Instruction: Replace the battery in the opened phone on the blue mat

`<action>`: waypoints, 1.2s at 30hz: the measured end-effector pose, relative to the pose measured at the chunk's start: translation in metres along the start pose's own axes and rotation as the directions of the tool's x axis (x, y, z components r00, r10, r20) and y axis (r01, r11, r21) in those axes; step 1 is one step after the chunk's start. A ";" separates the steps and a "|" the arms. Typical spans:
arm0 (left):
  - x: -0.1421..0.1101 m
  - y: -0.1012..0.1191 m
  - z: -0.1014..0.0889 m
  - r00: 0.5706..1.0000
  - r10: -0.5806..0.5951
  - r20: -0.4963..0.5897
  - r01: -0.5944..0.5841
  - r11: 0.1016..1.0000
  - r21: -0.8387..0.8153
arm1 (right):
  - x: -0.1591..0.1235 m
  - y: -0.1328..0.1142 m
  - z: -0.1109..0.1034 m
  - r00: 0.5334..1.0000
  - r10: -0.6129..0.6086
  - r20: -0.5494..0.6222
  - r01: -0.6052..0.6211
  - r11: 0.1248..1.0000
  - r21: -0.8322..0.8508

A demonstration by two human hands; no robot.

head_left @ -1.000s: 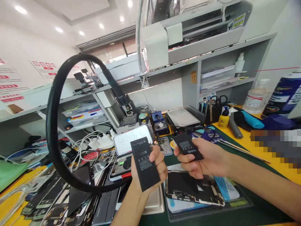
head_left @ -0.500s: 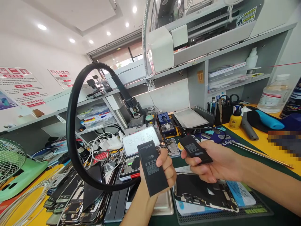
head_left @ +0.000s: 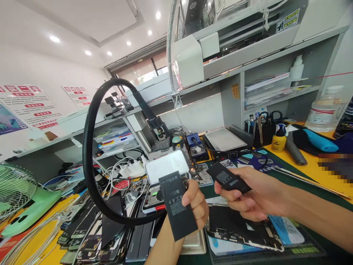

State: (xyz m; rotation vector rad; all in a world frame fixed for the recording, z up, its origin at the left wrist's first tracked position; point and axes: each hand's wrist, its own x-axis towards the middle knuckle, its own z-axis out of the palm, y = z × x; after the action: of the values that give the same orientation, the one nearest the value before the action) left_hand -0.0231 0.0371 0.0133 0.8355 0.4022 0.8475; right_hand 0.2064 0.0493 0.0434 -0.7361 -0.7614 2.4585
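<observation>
My left hand (head_left: 197, 206) is closed around a black phone battery (head_left: 178, 209), its printed face turned up toward me. A second, smaller-looking black phone battery (head_left: 227, 178) is gripped between the thumb and fingers of my right hand (head_left: 253, 191). Both batteries are held in the air, apart from each other. Below my right hand, an opened phone part (head_left: 242, 228) with a black inner surface rests on a blue and white pad (head_left: 286, 230). Behind the left battery stands an open white case (head_left: 167, 167) with phone parts in it.
A thick black flexible tube (head_left: 86, 147) loops up on the left. Stacked phone screens (head_left: 91, 235) lie beneath it, with a green fan (head_left: 30, 206) farther left. A yellow bottle (head_left: 278, 140) and long tweezers (head_left: 311, 180) are on the right.
The view has shifted slightly, so the surroundings appear a little farther right and lower. Both hands keep hold of their batteries, with little change in their pose.
</observation>
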 end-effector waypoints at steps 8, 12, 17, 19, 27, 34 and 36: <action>0.001 -0.004 -0.012 0.997 -0.075 -0.036 0.078 0.993 0.086 | -0.001 -0.001 0.003 0.997 0.009 0.074 -0.005 0.999 -0.046; 0.002 -0.006 -0.016 0.988 -0.111 -0.103 0.125 0.982 0.140 | -0.001 0.000 0.003 0.996 0.019 0.082 -0.015 0.998 -0.053; 0.001 -0.010 -0.019 0.980 -0.110 -0.165 0.138 0.976 0.170 | -0.002 0.001 0.004 0.998 0.031 0.046 -0.029 0.999 -0.040; 0.000 -0.011 -0.020 0.979 -0.107 -0.171 0.136 0.977 0.167 | -0.003 0.001 0.005 0.999 0.025 0.035 -0.024 0.999 -0.030; 0.000 -0.015 -0.027 0.971 -0.102 -0.216 0.138 0.978 0.158 | -0.001 0.000 0.005 0.999 0.020 0.028 -0.018 0.998 -0.064; 0.000 -0.022 -0.032 0.971 -0.055 -0.233 0.082 0.991 0.109 | -0.002 0.003 0.006 0.999 0.025 0.046 -0.023 0.999 -0.036; 0.000 -0.022 -0.031 0.971 -0.043 -0.235 0.070 0.992 0.107 | -0.002 0.003 0.006 0.998 0.026 0.058 -0.024 0.999 -0.030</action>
State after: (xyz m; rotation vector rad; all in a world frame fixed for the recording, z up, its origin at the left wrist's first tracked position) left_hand -0.0308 0.0439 -0.0230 0.8286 0.6837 0.8781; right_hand 0.2034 0.0438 0.0466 -0.6904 -0.8158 2.5061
